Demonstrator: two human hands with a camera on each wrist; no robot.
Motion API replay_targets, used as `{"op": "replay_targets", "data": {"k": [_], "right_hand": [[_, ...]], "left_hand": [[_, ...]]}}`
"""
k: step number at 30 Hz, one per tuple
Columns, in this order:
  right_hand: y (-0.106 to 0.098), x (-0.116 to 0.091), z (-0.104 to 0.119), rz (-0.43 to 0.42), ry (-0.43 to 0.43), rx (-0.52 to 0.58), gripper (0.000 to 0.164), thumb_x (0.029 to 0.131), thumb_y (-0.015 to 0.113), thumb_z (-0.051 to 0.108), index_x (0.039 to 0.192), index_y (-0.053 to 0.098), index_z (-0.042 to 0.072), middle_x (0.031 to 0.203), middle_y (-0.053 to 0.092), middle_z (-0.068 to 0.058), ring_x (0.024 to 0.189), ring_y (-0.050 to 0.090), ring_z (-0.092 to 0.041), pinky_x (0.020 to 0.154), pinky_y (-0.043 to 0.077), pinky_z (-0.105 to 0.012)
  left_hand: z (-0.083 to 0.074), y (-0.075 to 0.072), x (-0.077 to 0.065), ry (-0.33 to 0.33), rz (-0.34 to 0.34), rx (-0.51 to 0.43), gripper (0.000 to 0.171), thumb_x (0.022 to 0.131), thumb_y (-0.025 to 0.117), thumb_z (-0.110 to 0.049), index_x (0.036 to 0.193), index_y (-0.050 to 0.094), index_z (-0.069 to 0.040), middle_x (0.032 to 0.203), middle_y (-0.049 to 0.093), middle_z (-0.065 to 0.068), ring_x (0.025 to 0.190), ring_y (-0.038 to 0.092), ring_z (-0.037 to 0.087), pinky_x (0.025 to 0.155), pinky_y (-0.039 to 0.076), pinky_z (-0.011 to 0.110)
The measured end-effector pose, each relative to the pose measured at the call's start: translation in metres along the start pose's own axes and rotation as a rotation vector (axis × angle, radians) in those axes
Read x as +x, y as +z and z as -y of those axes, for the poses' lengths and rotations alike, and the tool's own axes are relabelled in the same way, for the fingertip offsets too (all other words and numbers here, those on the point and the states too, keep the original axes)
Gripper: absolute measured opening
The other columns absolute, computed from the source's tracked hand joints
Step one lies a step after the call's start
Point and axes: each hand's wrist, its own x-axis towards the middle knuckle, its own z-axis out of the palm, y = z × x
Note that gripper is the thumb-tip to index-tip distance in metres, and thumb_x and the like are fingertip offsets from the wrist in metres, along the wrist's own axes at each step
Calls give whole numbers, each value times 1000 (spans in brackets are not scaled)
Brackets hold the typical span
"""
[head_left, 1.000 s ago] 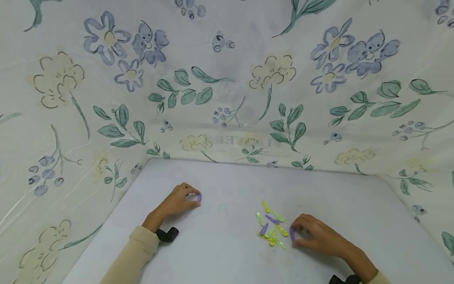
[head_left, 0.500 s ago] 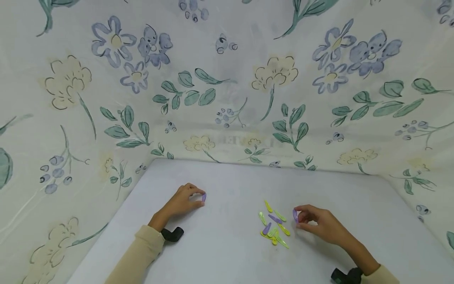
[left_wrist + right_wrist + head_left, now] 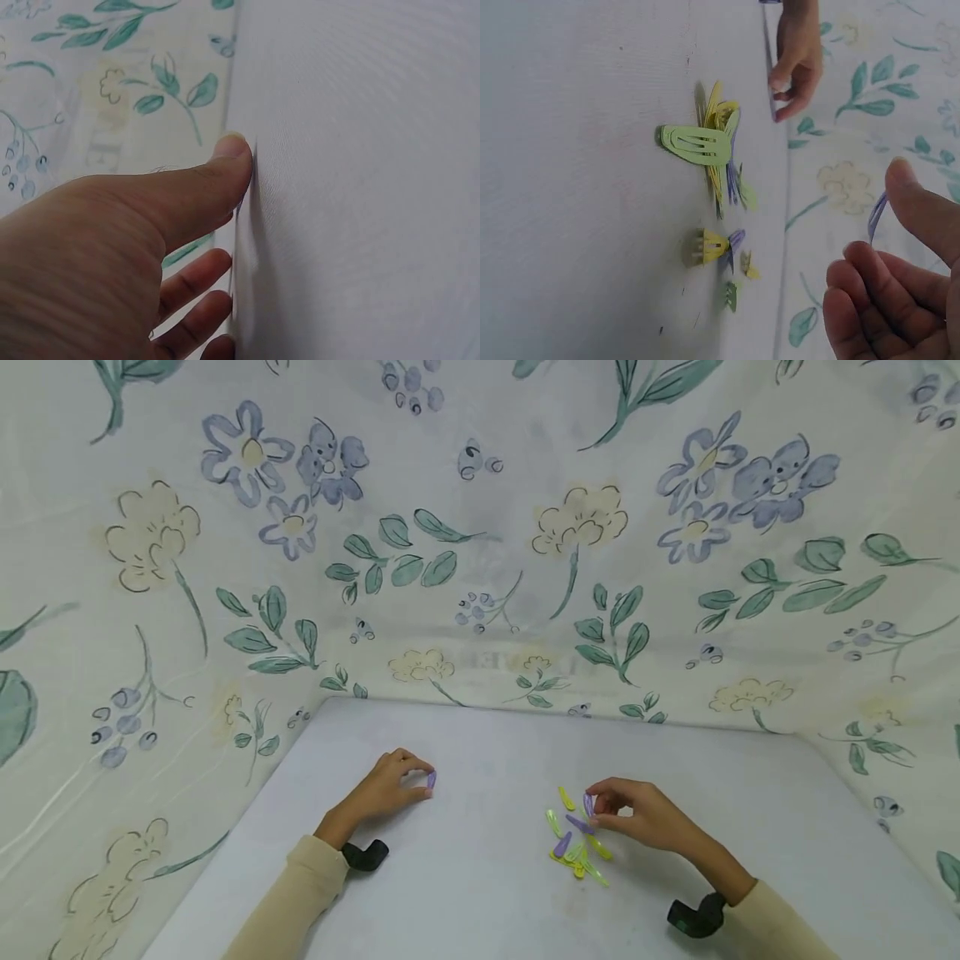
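Between thumb and fingertips, my left hand (image 3: 386,782) pinches a small purple snap hair clip (image 3: 431,779) at the table's left side. In the left wrist view the thumb of that hand (image 3: 172,202) hides the clip. A second purple hair clip (image 3: 588,804), thin and seen edge-on in the right wrist view, is pinched by my right hand (image 3: 641,814). That hand is at the right edge of a loose pile of hair clips, overlapping it in the head view. The pile holds yellow clips (image 3: 566,798), light green clips (image 3: 697,145) and purple clips (image 3: 562,844).
A white table (image 3: 480,893) carries everything. Patterned floral sheeting (image 3: 502,560) rises along its back and sides. Each wrist wears a black camera mount, one at the left sleeve (image 3: 365,856) and one at the right (image 3: 696,917).
My right hand has lifted its purple clip from beside the pile and moved it left and farther back, to the pile's edge. The left hand keeps its pinch, nearly still.
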Motion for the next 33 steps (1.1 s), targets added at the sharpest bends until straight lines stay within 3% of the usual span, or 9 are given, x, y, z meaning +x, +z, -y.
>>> {"op": "replay_targets", "data": {"k": [7, 11, 16, 22, 33], "right_hand": [[9, 32, 8, -10, -2, -70, 39, 88, 77, 31, 116, 66, 7, 94, 67, 1, 86, 62, -10, 76, 56, -28], [17, 58, 14, -51, -49, -60, 38, 88, 78, 31, 115, 65, 7, 97, 67, -1, 89, 62, -13, 78, 56, -31], [28, 90, 25, -35, -95, -46, 38, 87, 79, 28, 114, 66, 6, 98, 68, -4, 89, 63, -16, 77, 56, -31], [44, 128, 39, -17, -86, -34, 38, 87, 78, 28, 115, 65, 6, 101, 67, -5, 93, 64, -21, 79, 56, -35], [89, 167, 43, 71, -57, -45, 35, 90, 75, 37, 112, 68, 11, 98, 67, -2, 91, 62, -15, 76, 52, -24]], "left_hand": [[-3, 3, 2, -11, 20, 10, 41, 88, 77, -36, 125, 70, -20, 132, 56, 8, 124, 47, 29, 103, 44, 53], [-5, 2, -2, -16, 6, 27, 40, 88, 78, -34, 124, 70, -20, 132, 56, 7, 123, 48, 29, 103, 44, 53], [-8, -1, -3, 4, 9, 42, 40, 89, 76, -34, 126, 68, -20, 133, 56, 8, 124, 48, 29, 104, 43, 53], [-11, -5, -2, -8, 8, 64, 41, 89, 75, -35, 127, 68, -20, 132, 56, 6, 125, 48, 28, 104, 43, 53], [-12, -6, -2, -45, 11, 113, 40, 87, 77, -39, 123, 70, -23, 125, 59, 3, 120, 52, 26, 101, 46, 53]]}}
